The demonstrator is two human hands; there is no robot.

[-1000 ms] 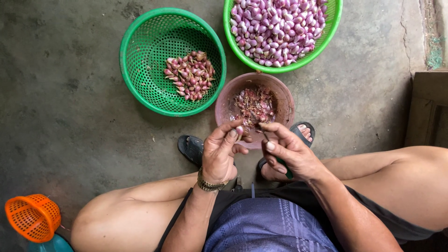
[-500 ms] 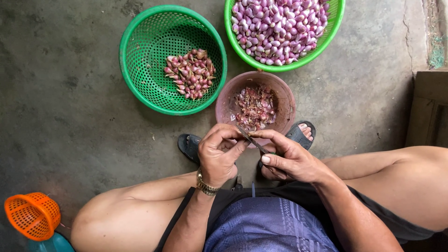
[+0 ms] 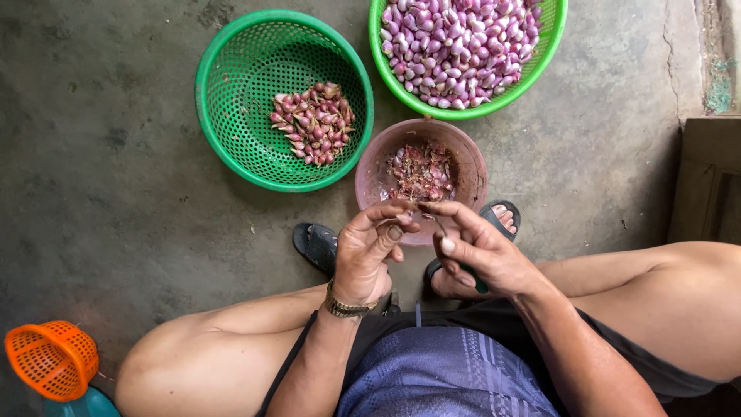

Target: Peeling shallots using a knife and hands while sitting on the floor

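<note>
Shallot (image 3: 407, 207) pinched between both hands' fingertips over pink bowl's rim (image 3: 370, 154).

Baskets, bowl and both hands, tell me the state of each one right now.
Dark green basket: upright, small heap of unpeeled shallots inside.
Light green basket: upright, nearly full of peeled purple shallots.
Pink bowl: upright, holds skins and scraps.
Orange basket: tipped on its side.
Left hand: fingers pinched on something small.
Right hand: closed around a green handle.

Bare arms, metal bracelet (image 3: 345, 307) on left wrist, black sandals (image 3: 315, 245), blue-grey patterned shorts (image 3: 444, 371)
</note>
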